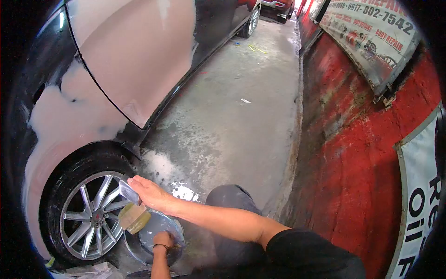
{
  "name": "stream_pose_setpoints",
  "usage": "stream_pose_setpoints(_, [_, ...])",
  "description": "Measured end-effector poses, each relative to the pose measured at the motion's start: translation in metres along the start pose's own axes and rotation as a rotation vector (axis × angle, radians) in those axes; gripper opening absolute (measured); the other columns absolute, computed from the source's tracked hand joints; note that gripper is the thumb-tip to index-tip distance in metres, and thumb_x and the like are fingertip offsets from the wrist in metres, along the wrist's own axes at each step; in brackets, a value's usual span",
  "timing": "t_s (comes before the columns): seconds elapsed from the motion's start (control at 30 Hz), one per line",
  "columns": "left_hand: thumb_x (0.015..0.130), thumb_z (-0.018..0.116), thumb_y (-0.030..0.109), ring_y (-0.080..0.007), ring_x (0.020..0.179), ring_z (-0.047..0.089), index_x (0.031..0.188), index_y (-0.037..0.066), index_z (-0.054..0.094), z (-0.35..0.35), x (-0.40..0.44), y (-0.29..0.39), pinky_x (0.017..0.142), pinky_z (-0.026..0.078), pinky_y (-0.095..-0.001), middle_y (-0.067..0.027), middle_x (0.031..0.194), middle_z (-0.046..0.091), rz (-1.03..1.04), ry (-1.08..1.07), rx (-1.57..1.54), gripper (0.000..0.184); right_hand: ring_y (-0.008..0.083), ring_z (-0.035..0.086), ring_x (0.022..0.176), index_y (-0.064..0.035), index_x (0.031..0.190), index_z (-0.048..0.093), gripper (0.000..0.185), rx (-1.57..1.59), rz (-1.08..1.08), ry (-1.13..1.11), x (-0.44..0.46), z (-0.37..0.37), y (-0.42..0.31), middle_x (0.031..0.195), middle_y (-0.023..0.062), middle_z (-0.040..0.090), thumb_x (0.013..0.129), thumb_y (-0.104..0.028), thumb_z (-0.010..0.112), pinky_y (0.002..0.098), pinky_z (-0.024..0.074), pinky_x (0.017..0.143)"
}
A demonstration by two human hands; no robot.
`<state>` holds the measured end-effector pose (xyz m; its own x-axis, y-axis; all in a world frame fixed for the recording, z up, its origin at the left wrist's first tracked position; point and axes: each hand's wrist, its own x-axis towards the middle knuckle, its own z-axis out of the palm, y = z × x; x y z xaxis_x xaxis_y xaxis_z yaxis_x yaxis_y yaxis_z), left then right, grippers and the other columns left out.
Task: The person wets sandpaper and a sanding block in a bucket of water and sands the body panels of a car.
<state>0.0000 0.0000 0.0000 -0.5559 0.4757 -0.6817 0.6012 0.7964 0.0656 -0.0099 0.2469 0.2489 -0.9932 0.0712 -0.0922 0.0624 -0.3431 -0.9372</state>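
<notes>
My right hand (pixel 151 195) reaches across to the left, above the bucket and in front of the wheel. Its fingers are closed on a flat grey sanding block (pixel 129 192). My left hand (pixel 163 240), with a dark band at the wrist, is down inside a round bucket (pixel 182 232) of greyish water. The fingers of that hand are hidden, so whether it holds anything does not show. A yellowish, sponge-like piece with a tan face (pixel 134 217) is at the bucket's left rim, just below the sanding block.
At the left stands a dark car with pinkish filler (pixel 134 51) over its door and fender. Its silver-spoked wheel (pixel 95 216) is beside the bucket. Wet concrete floor (pixel 232 111) runs forward to a red vehicle (pixel 278 7). A red wall (pixel 353 153) with signs borders the right.
</notes>
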Motion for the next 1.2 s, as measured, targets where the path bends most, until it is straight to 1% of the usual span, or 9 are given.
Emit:
stream_pose_setpoints(0.07, [0.102, 0.065, 0.045, -0.0472, 0.113, 0.077, 0.105, 0.007, 0.087, -0.019, -0.019, 0.008, 0.111, 0.054, -0.0562, -0.024, 0.114, 0.082, -0.001, 0.028, -0.06, 0.044, 0.0082, 0.057, 0.089, -0.0079, 0.13, 0.062, 0.045, 0.014, -0.044, 0.021, -0.001, 0.003, -0.002, 0.103, -0.0021, 0.064, 0.12, -0.049, 0.046, 0.029, 0.0487, 0.076])
stream_pose_setpoints(0.17, [0.103, 0.064, 0.042, -0.0469, 0.115, 0.075, 0.117, 0.005, 0.083, -0.042, -0.034, 0.039, 0.108, 0.054, -0.058, -0.0261, 0.119, 0.08, -0.168, 0.166, -0.069, 0.044, 0.0077, 0.056, 0.09, -0.0068, 0.127, 0.062, 0.044, -0.019, -0.075, 0.07, -0.002, -0.006, -0.003, 0.1, -0.0025, 0.062, 0.12, -0.048, 0.046, 0.0286, 0.0482, 0.076])
stream_pose_setpoints(0.27, [0.103, 0.064, 0.039, -0.0465, 0.12, 0.074, 0.131, 0.004, 0.076, -0.029, -0.035, 0.031, 0.107, 0.054, -0.0586, -0.0288, 0.127, 0.076, -0.068, 0.548, -0.104, 0.046, 0.0083, 0.056, 0.092, -0.0056, 0.125, 0.062, 0.044, -0.039, -0.095, 0.071, -0.004, -0.007, -0.012, 0.1, -0.0022, 0.061, 0.121, -0.047, 0.046, 0.0291, 0.0484, 0.077])
stream_pose_setpoints(0.37, [0.101, 0.067, 0.034, -0.047, 0.122, 0.072, 0.139, 0.003, 0.07, -0.01, -0.015, 0.009, 0.106, 0.055, -0.058, -0.0286, 0.131, 0.074, -0.119, 0.55, -0.091, 0.049, 0.0099, 0.055, 0.091, -0.0044, 0.122, 0.063, 0.045, -0.124, -0.105, 0.12, 0.0, -0.009, -0.01, 0.099, -0.001, 0.06, 0.121, -0.046, 0.046, 0.0311, 0.0492, 0.079])
stream_pose_setpoints(0.57, [0.095, 0.073, 0.028, -0.0439, 0.132, 0.069, 0.138, 0.007, 0.073, -0.007, 0.032, -0.023, 0.11, 0.057, -0.054, -0.0247, 0.141, 0.073, -0.204, -0.049, -0.035, 0.048, 0.0132, 0.058, 0.091, -0.0034, 0.121, 0.064, 0.046, -0.169, -0.123, 0.14, -0.005, -0.005, -0.015, 0.099, 0.003, 0.064, 0.12, -0.047, 0.047, 0.0346, 0.0508, 0.082])
stream_pose_setpoints(0.67, [0.096, 0.073, 0.029, -0.0411, 0.136, 0.068, 0.139, 0.006, 0.074, -0.019, 0.034, -0.025, 0.112, 0.057, -0.0519, -0.0234, 0.146, 0.07, -0.16, -0.1, -0.002, 0.048, 0.0238, 0.064, 0.081, -0.0022, 0.11, 0.062, 0.05, -0.162, -0.192, 0.215, -0.002, 0.004, -0.012, 0.085, 0.012, 0.065, 0.119, -0.049, 0.047, 0.0432, 0.0516, 0.075])
stream_pose_setpoints(0.9, [0.095, 0.077, 0.032, -0.0393, 0.126, 0.075, 0.127, 0.007, 0.081, 0.028, 0.073, -0.064, 0.107, 0.06, -0.0508, -0.0185, 0.136, 0.077, -0.27, 0.045, 0.118, 0.041, 0.0258, 0.068, 0.072, -0.0013, 0.109, 0.064, 0.052, -0.207, -0.343, 0.336, 0.021, -0.003, 0.011, 0.08, 0.0133, 0.068, 0.117, -0.05, 0.049, 0.0458, 0.0525, 0.069])
stream_pose_setpoints(1.03, [0.089, 0.081, 0.035, -0.0394, 0.124, 0.076, 0.12, 0.008, 0.083, 0.019, 0.078, -0.065, 0.103, 0.062, -0.0509, -0.0183, 0.131, 0.079, -0.31, 0.114, 0.047, 0.04, 0.0407, 0.075, 0.101, -0.001, 0.124, 0.066, 0.052, -0.216, -0.207, 0.277, 0.014, -0.016, -0.008, 0.107, 0.0251, 0.077, 0.116, -0.05, 0.051, 0.0513, 0.0558, 0.087])
stream_pose_setpoints(1.2, [0.091, 0.076, 0.044, -0.0412, 0.114, 0.078, 0.116, 0.007, 0.083, -0.005, 0.015, -0.034, 0.099, 0.062, -0.0504, -0.024, 0.124, 0.079, -0.136, 0.19, 0.055, 0.046, 0.0442, 0.074, 0.109, -0.0011, 0.124, 0.066, 0.052, -0.232, -0.265, 0.368, 0.012, -0.03, -0.019, 0.114, 0.027, 0.076, 0.115, -0.05, 0.052, 0.0527, 0.0569, 0.093])
